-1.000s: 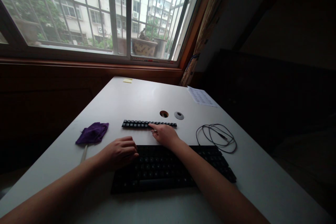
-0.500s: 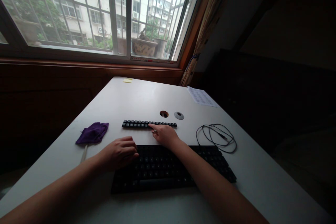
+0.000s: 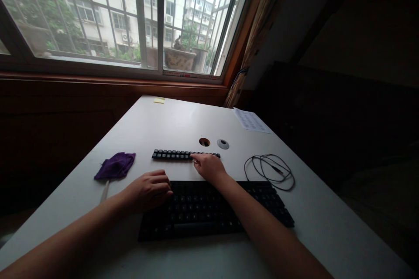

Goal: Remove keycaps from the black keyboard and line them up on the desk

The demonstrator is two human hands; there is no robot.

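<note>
A black keyboard (image 3: 203, 217) lies on the desk in front of me. Over its upper left corner rests my left hand (image 3: 152, 188), fingers curled in; what lies under them, if anything, is hidden. Beyond the keyboard stand two tight rows of dark keycaps (image 3: 172, 154), laid side by side. My right hand (image 3: 210, 167) reaches across the keyboard to these rows. Its fingers are drawn together, the fingertips touching the front row near its middle. I cannot make out what is between them. A small shiny thing shows by the fingers, too small to name.
A purple cloth (image 3: 116, 165) lies left, with a pale stick (image 3: 105, 191) beside it. The coiled black cable (image 3: 270, 172) is to the right. Farther back are a desk hole (image 3: 204, 142), a round grey cover (image 3: 223, 144), a printed paper (image 3: 251, 120) and yellow sticky notes (image 3: 159, 100).
My right hand has shifted slightly right along the keycap rows, uncovering more of the front row. The left hand and the keyboard have stayed put.
</note>
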